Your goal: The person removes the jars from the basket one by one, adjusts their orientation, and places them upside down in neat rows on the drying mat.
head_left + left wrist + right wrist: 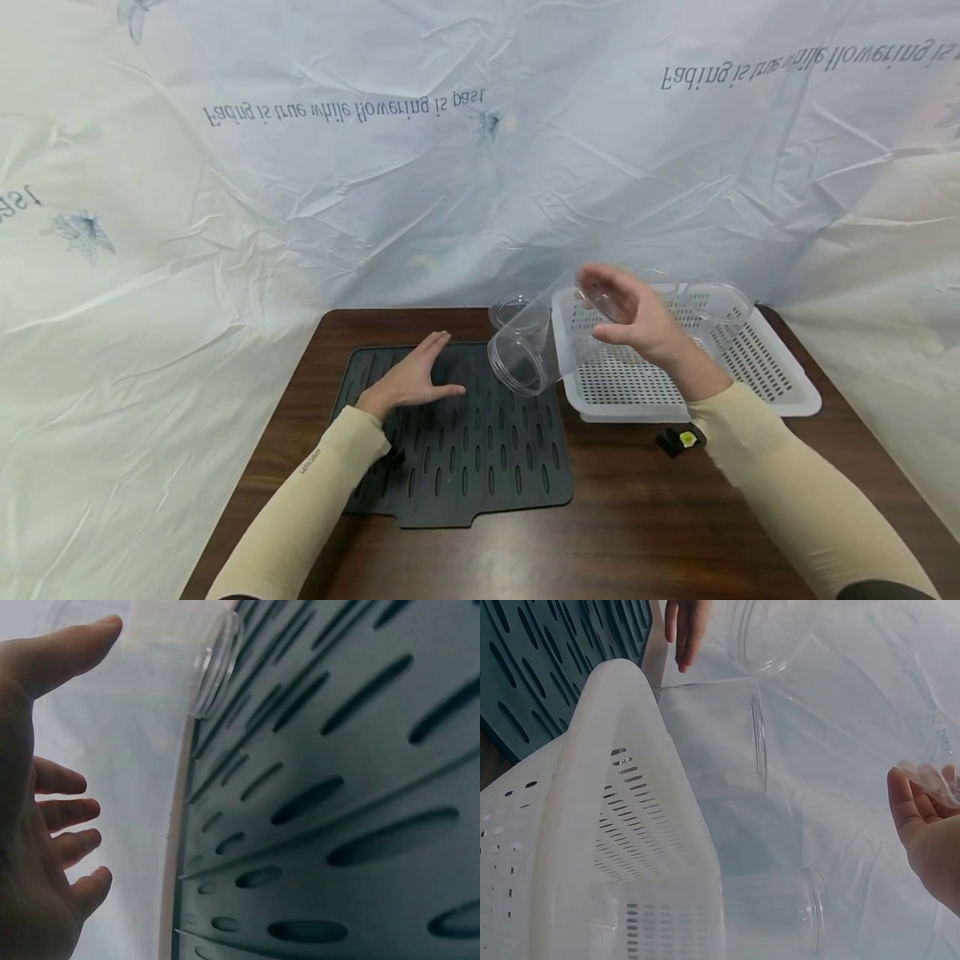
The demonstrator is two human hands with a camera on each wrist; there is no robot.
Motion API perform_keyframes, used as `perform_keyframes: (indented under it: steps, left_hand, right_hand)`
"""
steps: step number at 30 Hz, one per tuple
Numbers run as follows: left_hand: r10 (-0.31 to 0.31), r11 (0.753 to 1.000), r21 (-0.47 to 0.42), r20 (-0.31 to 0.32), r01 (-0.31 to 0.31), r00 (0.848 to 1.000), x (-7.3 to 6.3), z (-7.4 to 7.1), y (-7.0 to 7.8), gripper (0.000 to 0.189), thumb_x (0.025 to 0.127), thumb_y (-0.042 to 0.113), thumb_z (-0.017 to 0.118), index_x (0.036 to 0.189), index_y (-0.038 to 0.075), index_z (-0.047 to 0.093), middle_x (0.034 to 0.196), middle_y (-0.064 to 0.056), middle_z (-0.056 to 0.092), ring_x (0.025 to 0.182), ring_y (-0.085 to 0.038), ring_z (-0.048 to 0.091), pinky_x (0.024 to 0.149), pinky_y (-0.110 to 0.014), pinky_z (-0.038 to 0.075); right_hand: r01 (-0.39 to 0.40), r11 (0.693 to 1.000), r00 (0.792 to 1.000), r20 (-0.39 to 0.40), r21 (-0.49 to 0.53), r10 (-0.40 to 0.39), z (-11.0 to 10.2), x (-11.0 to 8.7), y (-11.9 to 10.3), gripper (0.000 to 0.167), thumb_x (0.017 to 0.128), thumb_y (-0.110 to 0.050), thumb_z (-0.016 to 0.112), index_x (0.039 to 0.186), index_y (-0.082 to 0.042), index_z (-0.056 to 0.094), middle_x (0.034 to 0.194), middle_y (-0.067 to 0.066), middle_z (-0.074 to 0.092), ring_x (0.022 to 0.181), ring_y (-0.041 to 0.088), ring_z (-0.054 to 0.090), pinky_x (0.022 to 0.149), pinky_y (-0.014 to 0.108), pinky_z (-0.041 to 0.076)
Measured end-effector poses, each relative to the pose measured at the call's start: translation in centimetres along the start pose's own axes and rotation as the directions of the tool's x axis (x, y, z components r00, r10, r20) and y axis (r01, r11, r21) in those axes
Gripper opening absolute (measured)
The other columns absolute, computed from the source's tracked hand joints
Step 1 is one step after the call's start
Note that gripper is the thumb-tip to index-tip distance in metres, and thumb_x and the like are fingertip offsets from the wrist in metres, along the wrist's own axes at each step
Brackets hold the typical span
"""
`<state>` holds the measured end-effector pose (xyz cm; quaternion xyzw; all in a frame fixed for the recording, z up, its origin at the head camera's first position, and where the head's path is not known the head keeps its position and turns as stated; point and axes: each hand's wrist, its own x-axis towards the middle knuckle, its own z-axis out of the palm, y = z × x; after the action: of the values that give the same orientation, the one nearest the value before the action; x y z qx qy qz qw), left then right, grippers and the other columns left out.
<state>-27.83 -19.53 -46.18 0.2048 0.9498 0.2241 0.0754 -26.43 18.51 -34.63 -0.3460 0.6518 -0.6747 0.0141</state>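
Right hand (630, 317) has its fingers and thumb curled round the upper end of a clear jar (551, 337), holding it tilted, ribbed rim end down-left, above the far right part of the dark slotted mat (465, 479) and near the white basket (697, 411); cannot tell whether that rim end touches anything. Left hand (408, 382) is over the mat, holding nothing, fingers extended, thumb well apart from them, facing the jar. Second clear jar (510, 312) stands upright just beside the basket, near the mat's far right corner, partly behind the tilted one, base hard to make out. More clear jars (717, 302) stand in the basket, right of the mat. Mat and basket both on brown wooden table (622, 508). Cream sleeves (810, 492) on both arms. Wrinkled white sheet (420, 192) with printed text behind.
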Motion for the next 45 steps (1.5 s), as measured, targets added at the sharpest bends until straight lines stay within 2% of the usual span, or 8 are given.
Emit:
perform_keyframes:
  steps: [4,9,13,18,23,28,35,45]
  left_hand:
    - [-0.015,0.998,0.064,0.007,0.015,1.0,0.0,0.4,-0.3,0.106,0.08,0.065,0.067,0.157,0.011,0.018,0.164,-0.01,0.011,0.15,-0.032,0.018,0.111,-0.058,0.033]
    - [-0.037,0.989,0.147,0.025,0.033,0.999,0.0,0.7,-0.6,0.105,0.08,0.066,0.066,0.156,0.009,0.022,0.164,-0.011,0.013,0.15,-0.031,0.015,0.113,-0.056,0.032]
    - [-0.058,0.986,0.16,0.042,0.05,0.997,-0.1,0.9,-0.9,0.104,0.08,0.064,0.067,0.155,0.007,0.024,0.163,-0.012,0.015,0.15,-0.032,0.015,0.113,-0.056,0.032]
    - [-0.101,0.983,0.159,0.06,0.09,0.993,-0.3,1.3,-1.2,0.104,0.079,0.063,0.07,0.155,0.007,0.025,0.163,-0.014,0.014,0.15,-0.032,0.016,0.112,-0.056,0.033]
    - [-0.122,0.981,0.159,0.082,0.108,0.989,-0.7,1.8,-1.6,0.105,0.079,0.063,0.07,0.155,0.006,0.025,0.163,-0.014,0.013,0.15,-0.032,0.014,0.112,-0.056,0.033]
    - [-0.12,0.977,0.185,0.088,0.102,0.989,-1.1,2.0,-1.8,0.104,0.079,0.065,0.069,0.154,0.006,0.027,0.163,-0.015,0.014,0.15,-0.033,0.016,0.111,-0.056,0.034]
    - [-0.162,0.972,0.188,0.113,0.138,0.98,-1.5,2.3,-1.7,0.102,0.08,0.066,0.067,0.154,0.008,0.028,0.162,-0.014,0.018,0.147,-0.035,0.024,0.111,-0.055,0.034]
    - [-0.156,0.958,0.258,0.109,0.124,0.982,-1.9,3.0,-1.8,0.096,0.083,0.064,0.064,0.153,0.007,0.032,0.16,-0.015,0.023,0.146,-0.034,0.026,0.113,-0.053,0.033]
  right_hand:
    - [-0.03,0.993,0.999,0.014,-0.113,0.032,0.2,0.2,-0.2,0.081,0.072,0.017,0.068,0.145,0.01,0.034,0.139,0.007,0.049,0.127,0.007,0.049,0.106,0.015,0.038]
    - [-0.036,0.969,0.998,0.041,-0.243,0.047,0.5,0.5,-0.1,0.084,0.069,0.011,0.075,0.145,0.005,0.038,0.136,0.023,0.046,0.12,0.016,0.052,0.101,0.017,0.044]
    - [-0.036,0.957,0.997,0.059,-0.288,0.055,0.6,0.4,0.0,0.086,0.068,0.008,0.079,0.145,0.002,0.04,0.132,0.025,0.047,0.118,0.025,0.051,0.096,0.019,0.047]
    - [-0.018,0.905,0.995,0.085,-0.425,0.06,0.9,0.3,-0.1,0.09,0.066,-0.003,0.087,0.145,-0.007,0.043,0.13,0.017,0.052,0.116,0.029,0.052,0.091,0.024,0.051]
    - [0.007,0.843,0.99,0.121,-0.539,0.069,1.5,0.4,0.1,0.094,0.065,-0.018,0.091,0.145,-0.009,0.044,0.128,0.012,0.053,0.115,0.029,0.053,0.091,0.038,0.052]
    - [0.035,0.809,0.986,0.151,-0.587,0.067,2.0,0.3,0.4,0.095,0.063,-0.028,0.092,0.143,-0.004,0.046,0.128,0.013,0.055,0.112,0.033,0.055,0.092,0.051,0.051]
    - [0.041,0.761,0.984,0.158,-0.647,0.081,2.7,0.0,0.9,0.097,0.061,-0.035,0.092,0.143,-0.01,0.046,0.13,0.008,0.052,0.111,0.025,0.053,0.087,0.044,0.052]
    - [0.054,0.73,0.98,0.177,-0.682,0.093,3.4,-0.2,1.7,0.1,0.061,-0.044,0.09,0.144,-0.009,0.046,0.13,0.009,0.052,0.113,0.029,0.052,0.093,0.052,0.048]
